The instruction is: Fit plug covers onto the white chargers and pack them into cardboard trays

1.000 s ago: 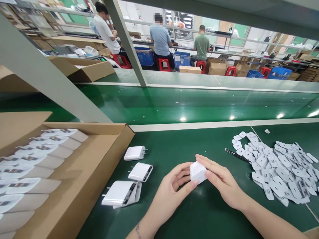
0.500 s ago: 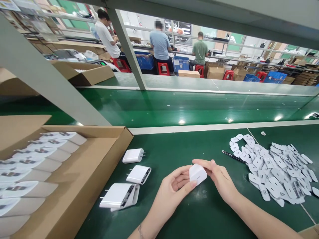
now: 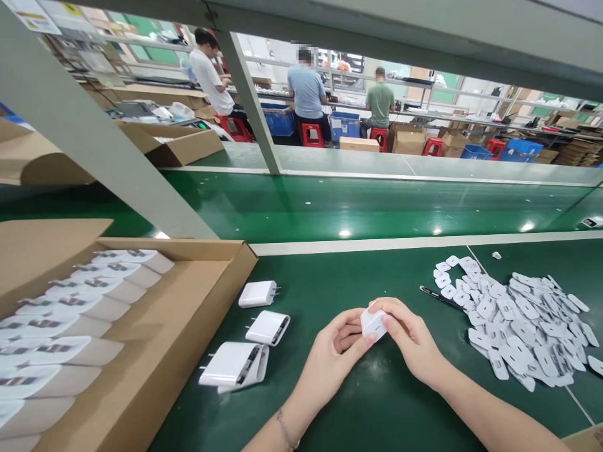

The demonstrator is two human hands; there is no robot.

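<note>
Between my two hands is a white charger plug (image 3: 374, 322), its end face with a small slot turned toward me. My left hand (image 3: 332, 348) grips it from the left, thumb along the lower edge. My right hand (image 3: 409, 336) pinches its right side with thumb and fingers. To the left on the green table lie a white charger with prongs pointing right (image 3: 257, 294), another with an open dark end (image 3: 268, 328), and a larger one (image 3: 230, 364) resting over a further white piece. A heap of flat white end caps (image 3: 527, 326) spreads at the right.
A cardboard box (image 3: 188, 314) at the left holds rows of white chargers. A black pen-like tool (image 3: 440, 297) touches the caps. A grey frame post (image 3: 117, 138) slants across the left. Beyond the green conveyor (image 3: 330, 210), several people sit at a bench.
My right hand has closed its thumb and fingers onto the charger plug, where before its fingers were extended along the top. The view has shifted slightly.
</note>
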